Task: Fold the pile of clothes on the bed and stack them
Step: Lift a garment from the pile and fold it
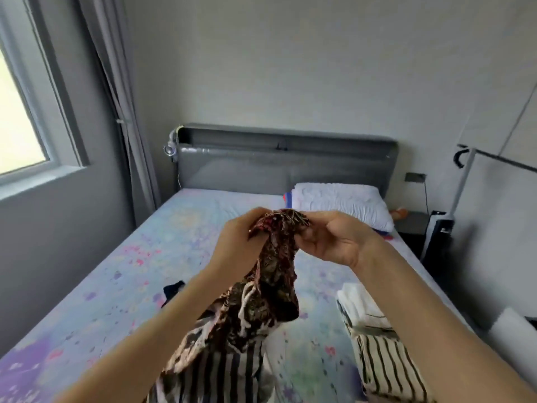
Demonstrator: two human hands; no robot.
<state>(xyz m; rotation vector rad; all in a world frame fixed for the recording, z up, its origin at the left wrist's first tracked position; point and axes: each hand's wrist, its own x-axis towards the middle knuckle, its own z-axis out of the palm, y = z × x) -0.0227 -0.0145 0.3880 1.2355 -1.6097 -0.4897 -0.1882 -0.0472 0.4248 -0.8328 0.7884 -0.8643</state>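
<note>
A brown patterned garment (pixel 273 274) is held up over the middle of the bed (pixel 145 257); its bunched top is pinched by the left hand (pixel 235 242) and the right hand (pixel 334 239), close together, fingers curled into the cloth; a folded stack (pixel 374 338) lies near right. The garment is judged to be at the untangling stage, not yet folded; next, its corners must be found and drawn apart.

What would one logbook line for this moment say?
left hand: grips patterned garment at top | right hand: grips same end | garment: hanging, unfolded | folded stack: on bed, right side
</note>
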